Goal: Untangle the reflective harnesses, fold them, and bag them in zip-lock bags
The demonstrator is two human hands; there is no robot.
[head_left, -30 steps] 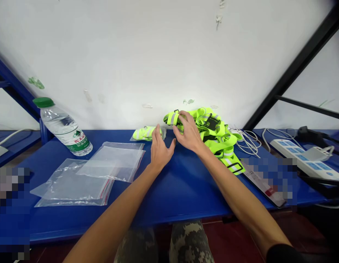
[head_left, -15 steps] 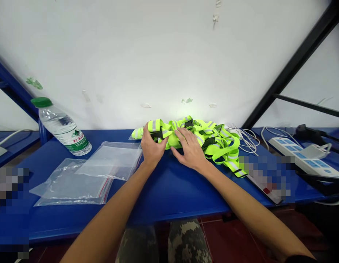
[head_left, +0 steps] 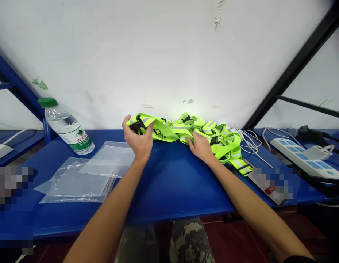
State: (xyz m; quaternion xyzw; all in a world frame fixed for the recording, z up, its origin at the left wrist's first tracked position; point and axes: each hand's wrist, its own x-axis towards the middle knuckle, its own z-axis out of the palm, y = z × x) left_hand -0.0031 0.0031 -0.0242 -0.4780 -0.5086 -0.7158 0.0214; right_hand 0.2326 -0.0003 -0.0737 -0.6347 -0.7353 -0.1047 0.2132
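Observation:
A tangled fluorescent yellow reflective vest (head_left: pixel 183 129), with silver stripes and black buckles, lies in a long heap along the back of the blue table (head_left: pixel 172 182). My left hand (head_left: pixel 138 140) is raised at the heap's left end, with its fingers curled around the fabric next to a black buckle (head_left: pixel 136 127). My right hand (head_left: pixel 200 148) lies across the vest's straps farther right. Its fingers are on the fabric, and I cannot tell whether they grip it.
Two clear zip bags (head_left: pixel 109 160) lie flat on the table at left, below a water bottle (head_left: pixel 68 128) with a green cap. At right are white cables (head_left: pixel 248 142), a white power strip (head_left: pixel 306 157) and a partly blurred white box (head_left: pixel 265 188). A white wall rises behind the table.
The vest has been spread leftward and its heap flattened. My left hand has moved left and lifted the buckle end. My right hand has shifted slightly right and lower.

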